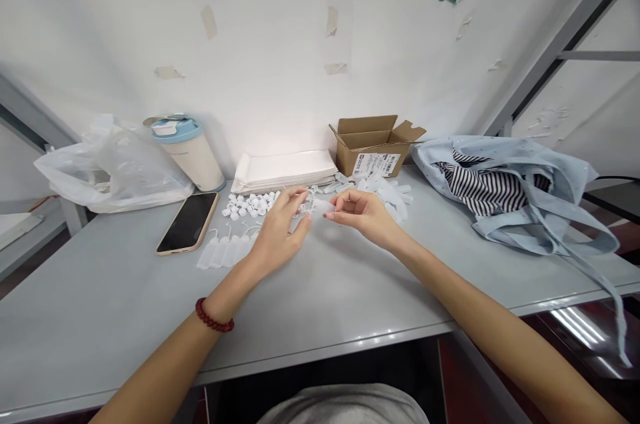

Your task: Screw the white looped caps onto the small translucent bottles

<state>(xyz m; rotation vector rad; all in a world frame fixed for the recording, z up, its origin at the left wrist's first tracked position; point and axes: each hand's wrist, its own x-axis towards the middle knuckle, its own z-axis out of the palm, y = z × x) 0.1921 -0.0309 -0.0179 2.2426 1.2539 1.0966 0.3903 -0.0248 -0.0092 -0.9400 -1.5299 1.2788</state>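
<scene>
My right hand [361,212] pinches a small translucent plastic tube [323,206] between thumb and fingers, above the table. Facing it, my left hand [281,229] has its thumb and fingers apart, with nothing visible held. Thin white curly pieces [313,194] lie just behind the fingertips, partly hidden. Left of my left hand, a row of similar translucent tubes [225,251] with curved white strands at their tops lies on the table. Small white caps [250,204] are heaped behind that row. Beyond my right hand spreads a loose pile of translucent pieces [393,194].
Along the wall stand a white plastic bag [120,167], a blue-lidded cup [187,151], a stack of white sheets or trays [285,167] and an open cardboard box [377,147]. A phone [187,223] lies at left. A light-blue cloth bag [550,174] covers the table's right end.
</scene>
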